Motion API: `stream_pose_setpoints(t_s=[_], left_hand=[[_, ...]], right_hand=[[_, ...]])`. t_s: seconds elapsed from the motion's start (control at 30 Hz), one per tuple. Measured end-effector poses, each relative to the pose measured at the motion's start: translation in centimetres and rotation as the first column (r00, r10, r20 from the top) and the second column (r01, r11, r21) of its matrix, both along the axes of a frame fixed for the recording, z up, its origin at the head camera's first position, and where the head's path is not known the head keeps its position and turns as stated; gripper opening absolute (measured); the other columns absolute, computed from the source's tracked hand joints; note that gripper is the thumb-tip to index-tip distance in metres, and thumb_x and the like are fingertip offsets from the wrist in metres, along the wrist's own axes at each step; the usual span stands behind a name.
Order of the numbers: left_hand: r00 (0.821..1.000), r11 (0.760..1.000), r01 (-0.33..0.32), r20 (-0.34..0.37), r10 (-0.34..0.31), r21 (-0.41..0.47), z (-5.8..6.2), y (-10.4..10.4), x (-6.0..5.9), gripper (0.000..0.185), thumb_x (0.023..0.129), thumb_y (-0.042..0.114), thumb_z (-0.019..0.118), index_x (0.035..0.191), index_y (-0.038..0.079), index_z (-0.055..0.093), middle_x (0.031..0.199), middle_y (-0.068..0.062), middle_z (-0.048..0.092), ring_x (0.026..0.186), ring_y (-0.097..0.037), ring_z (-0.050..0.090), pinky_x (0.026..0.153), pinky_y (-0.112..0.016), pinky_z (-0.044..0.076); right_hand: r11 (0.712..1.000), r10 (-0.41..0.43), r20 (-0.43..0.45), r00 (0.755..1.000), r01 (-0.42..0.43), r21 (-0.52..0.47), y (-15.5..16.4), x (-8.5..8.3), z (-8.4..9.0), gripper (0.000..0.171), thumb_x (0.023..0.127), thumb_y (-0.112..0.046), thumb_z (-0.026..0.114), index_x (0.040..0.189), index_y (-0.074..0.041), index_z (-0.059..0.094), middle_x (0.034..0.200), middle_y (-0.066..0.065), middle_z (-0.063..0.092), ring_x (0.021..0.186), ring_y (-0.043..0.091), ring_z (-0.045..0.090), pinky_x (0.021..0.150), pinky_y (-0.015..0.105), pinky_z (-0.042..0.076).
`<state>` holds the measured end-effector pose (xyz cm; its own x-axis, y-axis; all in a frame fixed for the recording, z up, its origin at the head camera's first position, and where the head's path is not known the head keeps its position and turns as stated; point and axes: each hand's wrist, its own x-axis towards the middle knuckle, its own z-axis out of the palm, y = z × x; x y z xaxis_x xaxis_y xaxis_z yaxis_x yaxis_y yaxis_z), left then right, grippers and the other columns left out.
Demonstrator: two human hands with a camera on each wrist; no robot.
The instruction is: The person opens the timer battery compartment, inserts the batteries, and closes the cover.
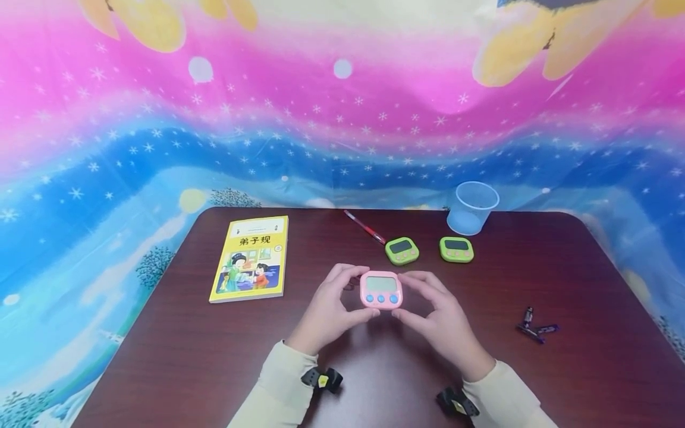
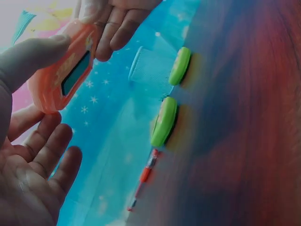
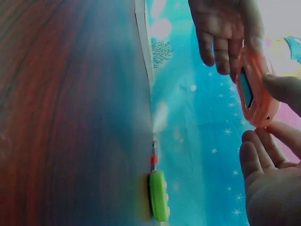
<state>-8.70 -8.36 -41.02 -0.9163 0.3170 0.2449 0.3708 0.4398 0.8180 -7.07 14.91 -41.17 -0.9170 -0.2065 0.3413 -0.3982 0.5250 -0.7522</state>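
Evidently light, rigid, smooth plastic: pink timer [image 1: 381, 290] pinched at nine by left hand [image 1: 327, 312], at three by right hand [image 1: 440, 318]; best gripped by side edges.

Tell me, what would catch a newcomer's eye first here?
Probably the small pink digital timer with blue buttons, held up over the dark wooden table between the left hand and right hand. Next, two green timers just beyond it, and the yellow picture book at left.

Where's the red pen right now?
Head view: the red pen lies at the table's far edge, just left of the two green timers, right of the yellow book.
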Motion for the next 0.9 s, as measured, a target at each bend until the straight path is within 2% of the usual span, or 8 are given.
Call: stream_pose_setpoints(t_s=[0.2,0.37,0.5,0.6,0.67,0.77,0.83,0.9], left_hand=[[1.000,1.000,0.011,0.004,-0.011,0.006,-0.2,-0.2,0.2,0.072,0.076,0.025,0.091,0.138,0.015,0.055,0.127,0.010,0.052,0.120,-0.013,0.053,0.105,-0.044,0.051],[0.999,1.000,0.029,0.014,-0.029,0.007,-0.8,-0.3,0.2,0.071,0.076,0.023,0.090,0.137,0.013,0.055,0.125,0.011,0.056,0.112,-0.008,0.055,0.100,-0.038,0.054],[0.998,0.997,0.043,0.043,-0.046,0.063,-1.0,-0.2,0.2,0.071,0.076,0.023,0.090,0.138,0.014,0.055,0.121,0.012,0.058,0.107,-0.007,0.057,0.097,-0.036,0.055],[0.996,0.989,0.052,0.067,-0.061,0.139,-1.1,0.0,0.2,0.070,0.076,0.024,0.090,0.138,0.018,0.056,0.120,0.013,0.059,0.107,-0.010,0.059,0.096,-0.043,0.055],[0.993,0.979,0.062,0.086,-0.080,0.195,-1.1,0.2,0.4,0.069,0.077,0.024,0.090,0.137,0.021,0.056,0.119,0.012,0.061,0.106,-0.012,0.060,0.095,-0.048,0.055],[0.983,0.952,0.088,0.131,-0.131,0.293,-1.1,0.8,0.6,0.067,0.079,0.019,0.088,0.138,0.021,0.056,0.118,0.007,0.065,0.104,-0.015,0.061,0.092,-0.050,0.055],[0.970,0.920,0.106,0.166,-0.179,0.376,-1.1,1.2,0.8,0.067,0.081,0.013,0.085,0.140,0.016,0.054,0.119,0.001,0.066,0.104,-0.018,0.062,0.092,-0.046,0.056],[0.955,0.884,0.112,0.197,-0.222,0.454,-1.2,1.5,1.0,0.067,0.082,0.008,0.084,0.142,0.011,0.052,0.121,-0.004,0.066,0.104,-0.019,0.062,0.092,-0.039,0.056]], right_hand=[[1.000,0.011,0.017,1.000,-0.011,-0.001,0.1,-0.1,-0.6,0.059,0.076,-0.017,0.090,0.131,-0.017,0.067,0.125,-0.011,0.059,0.117,0.009,0.055,0.098,0.026,0.051],[0.999,0.027,0.000,1.000,-0.027,-0.022,0.3,-0.1,-1.3,0.059,0.076,-0.018,0.090,0.130,-0.018,0.068,0.123,-0.011,0.060,0.116,0.010,0.056,0.099,0.017,0.047],[0.996,0.033,-0.019,0.999,-0.034,-0.081,0.5,-0.2,-1.6,0.060,0.076,-0.020,0.090,0.131,-0.021,0.066,0.127,-0.011,0.061,0.118,0.011,0.057,0.102,0.014,0.044],[0.985,0.056,0.006,0.998,-0.054,-0.164,0.4,0.0,-1.6,0.066,0.076,-0.018,0.090,0.135,-0.020,0.063,0.131,-0.008,0.061,0.122,0.010,0.056,0.104,0.016,0.044],[0.964,0.091,0.055,0.994,-0.075,-0.256,0.3,0.2,-1.6,0.071,0.076,-0.013,0.090,0.140,-0.017,0.058,0.136,-0.001,0.060,0.125,0.009,0.055,0.105,0.016,0.044],[0.900,0.169,0.126,0.978,-0.101,-0.423,-0.2,0.5,-1.5,0.079,0.075,0.001,0.087,0.144,-0.008,0.051,0.141,0.013,0.057,0.127,0.010,0.055,0.106,0.020,0.045],[0.854,0.211,0.151,0.966,-0.107,-0.510,-0.5,0.6,-1.4,0.080,0.075,0.008,0.084,0.145,-0.002,0.047,0.141,0.018,0.055,0.127,0.013,0.057,0.105,0.022,0.046],[0.826,0.230,0.153,0.961,-0.109,-0.553,-0.8,0.7,-1.4,0.079,0.074,0.012,0.081,0.144,0.001,0.047,0.138,0.016,0.057,0.124,0.015,0.058,0.104,0.024,0.048]])
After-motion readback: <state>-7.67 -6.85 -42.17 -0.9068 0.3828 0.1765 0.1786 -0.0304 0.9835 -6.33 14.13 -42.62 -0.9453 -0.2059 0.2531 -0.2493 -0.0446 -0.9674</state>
